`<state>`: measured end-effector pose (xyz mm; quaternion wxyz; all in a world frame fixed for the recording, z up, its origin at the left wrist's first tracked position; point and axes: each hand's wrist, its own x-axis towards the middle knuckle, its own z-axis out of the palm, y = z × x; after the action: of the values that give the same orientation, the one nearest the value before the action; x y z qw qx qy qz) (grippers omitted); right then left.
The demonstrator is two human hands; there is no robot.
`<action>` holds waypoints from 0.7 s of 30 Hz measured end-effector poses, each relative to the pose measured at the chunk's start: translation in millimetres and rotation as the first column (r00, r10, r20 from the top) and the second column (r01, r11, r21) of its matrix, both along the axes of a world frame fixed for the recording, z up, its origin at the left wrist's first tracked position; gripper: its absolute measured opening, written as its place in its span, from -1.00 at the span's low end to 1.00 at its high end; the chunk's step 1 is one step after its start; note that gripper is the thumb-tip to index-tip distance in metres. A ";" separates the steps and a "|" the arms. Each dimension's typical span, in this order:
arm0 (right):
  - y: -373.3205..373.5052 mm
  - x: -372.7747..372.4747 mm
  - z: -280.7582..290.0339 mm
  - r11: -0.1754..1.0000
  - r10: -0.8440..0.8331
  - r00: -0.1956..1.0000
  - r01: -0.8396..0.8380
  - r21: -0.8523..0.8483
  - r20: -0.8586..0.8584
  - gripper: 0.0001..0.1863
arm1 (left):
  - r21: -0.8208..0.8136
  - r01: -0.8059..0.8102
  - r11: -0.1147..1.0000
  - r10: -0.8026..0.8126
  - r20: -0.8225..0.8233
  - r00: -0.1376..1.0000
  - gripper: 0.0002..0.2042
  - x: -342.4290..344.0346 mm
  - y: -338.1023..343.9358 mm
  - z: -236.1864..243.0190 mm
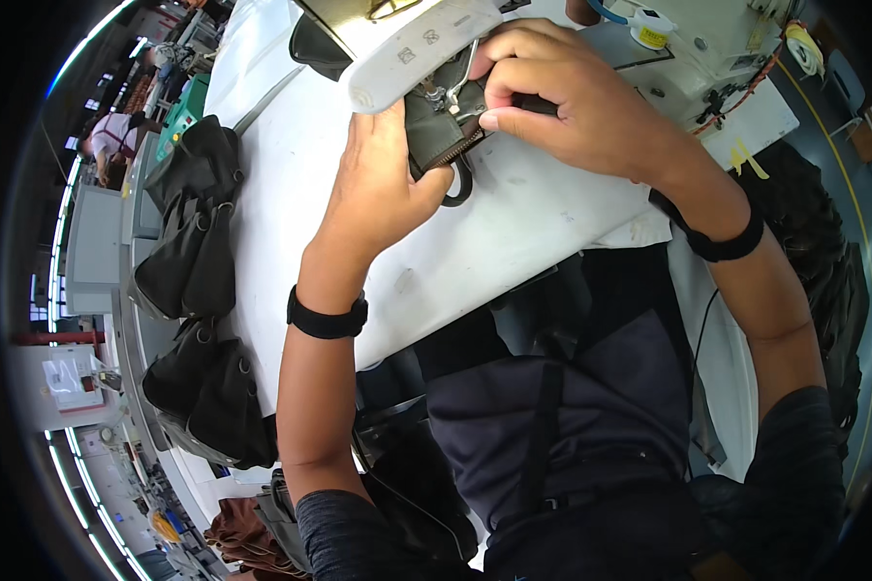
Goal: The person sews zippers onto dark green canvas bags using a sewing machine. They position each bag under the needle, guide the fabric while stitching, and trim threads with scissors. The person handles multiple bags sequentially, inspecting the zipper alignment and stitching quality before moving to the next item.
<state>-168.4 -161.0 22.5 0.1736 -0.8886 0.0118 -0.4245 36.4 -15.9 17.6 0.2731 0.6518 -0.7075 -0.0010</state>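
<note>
Under the white head of a sewing machine point(421, 53) lies a dark green fabric bag point(433, 138) with a brass-toned zipper point(455, 152) along its near edge. My left hand point(383, 184) grips the bag's left side, thumb on the near edge by the zipper; its fingertips go out of sight behind the machine head. On the other side my right hand point(576, 102) has its thumb and fingers closed at the bag's right edge, close beside the metal presser foot point(451, 99). A dark loop point(463, 184) hangs below the zipper.
Several dark green bags point(189, 247) lie in a row along the left edge of the white table point(436, 271). A spool point(651, 29) stands right of the machine. Dark fabric point(809, 232) is piled at the right; brown pieces point(252, 533) lie lower left. Another person point(116, 140) is far left.
</note>
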 end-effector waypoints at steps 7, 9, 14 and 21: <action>19.8 -1.0 -13.5 0.989 -0.138 0.990 0.136 0.052 0.040 -0.70 | -0.100 0.014 0.995 -0.002 0.120 0.993 -0.18 9.3 -3.3 -9.2; 14.6 3.6 -11.2 0.949 -0.209 0.978 0.198 0.245 0.019 -0.71 | -0.130 -0.056 0.990 0.074 0.136 0.988 -0.19 3.0 -1.4 -13.5; 12.0 26.5 -14.3 0.908 -0.350 0.933 0.315 0.277 0.086 -0.70 | -0.412 -0.095 0.906 0.212 0.248 0.945 -0.33 -13.9 12.0 -19.5; 17.1 52.0 -33.2 0.859 -0.482 0.858 0.422 0.290 0.180 -0.78 | -0.517 0.069 0.853 0.052 0.216 0.975 -0.70 -18.4 12.6 -22.7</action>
<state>-116.5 -143.9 -10.7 0.1746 -0.7731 0.2509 -0.5557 18.0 -3.4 -5.0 0.3587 0.5461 -0.7102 0.2623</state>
